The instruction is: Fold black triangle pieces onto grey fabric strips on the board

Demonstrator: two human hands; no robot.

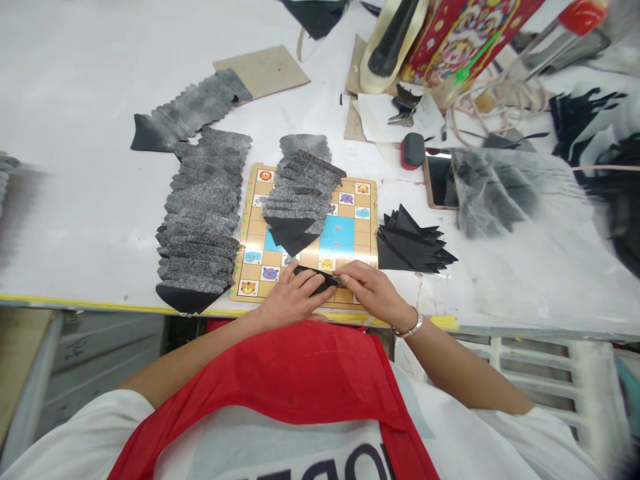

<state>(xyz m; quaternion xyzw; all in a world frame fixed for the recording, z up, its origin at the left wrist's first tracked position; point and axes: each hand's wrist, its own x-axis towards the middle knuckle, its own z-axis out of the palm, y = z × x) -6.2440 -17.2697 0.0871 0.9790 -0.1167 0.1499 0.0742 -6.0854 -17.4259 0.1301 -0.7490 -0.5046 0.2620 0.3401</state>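
Observation:
At the front of a colourful game board [367, 263] printed with animal faces, both hands work on a small black fabric-like piece [306, 270]. My left hand [293, 298] lies over it, its fingers pressing the piece down on the board. With thumb and finger, my right hand [373, 288] pinches its right end. A fanned stack of grey-speckled pieces [303, 193] with a black front piece lies on the board just beyond. Right of the board is a pile of black pointed pieces [413, 243]. Fingers hide part of the held piece.
Long overlapping rows of grey-speckled pieces [203, 213] lie left of the board, one reaching a brown card [270, 70]. Toward the back right are a cream bottle [373, 70], a red box [460, 40], a small red-black case [413, 152], a phone [440, 179] and a plastic bag [495, 193].

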